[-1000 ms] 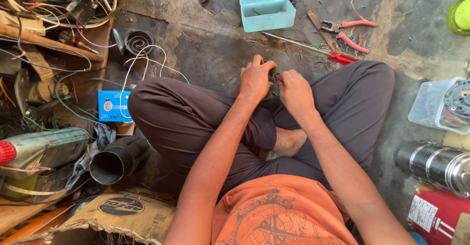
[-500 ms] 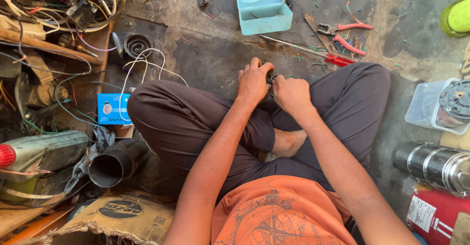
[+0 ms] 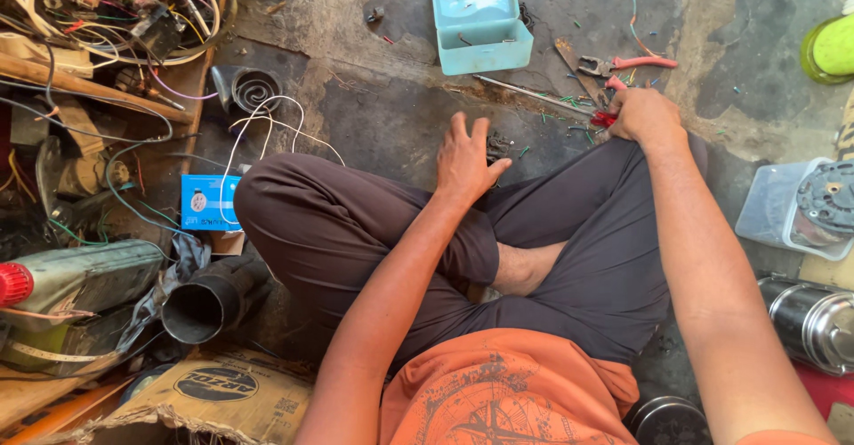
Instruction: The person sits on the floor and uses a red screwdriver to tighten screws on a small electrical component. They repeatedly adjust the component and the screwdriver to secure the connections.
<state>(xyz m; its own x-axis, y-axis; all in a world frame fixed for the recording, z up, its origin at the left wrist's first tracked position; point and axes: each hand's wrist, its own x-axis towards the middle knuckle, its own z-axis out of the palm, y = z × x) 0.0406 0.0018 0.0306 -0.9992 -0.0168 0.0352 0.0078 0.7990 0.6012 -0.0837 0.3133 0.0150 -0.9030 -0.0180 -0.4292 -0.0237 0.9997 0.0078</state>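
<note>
I sit cross-legged on a concrete floor in dark trousers. My left hand (image 3: pixel 467 156) rests by my left knee with its fingers spread, and a small dark part (image 3: pixel 496 146) sits pinched between thumb and forefinger. My right hand (image 3: pixel 645 114) is stretched out past my right knee, its fingers closed over a red-handled tool (image 3: pixel 605 118) lying on the floor. Only red bits of the handle show beside the fingers. Pliers with pink-red handles (image 3: pixel 627 64) lie just beyond that hand.
A pale teal box (image 3: pixel 480 23) stands ahead, with a thin metal rod (image 3: pixel 525 91) before it. Tangled wires (image 3: pixel 116 9), a blue box (image 3: pixel 209 203) and a black pipe (image 3: pixel 200 303) crowd the left. A clear tub (image 3: pixel 778 205) and steel cylinder (image 3: pixel 814 320) are at right.
Both hands were together on the small dark part before. My right hand has since let go and moved right to the red-handled tool, while the left hand stays with the part.
</note>
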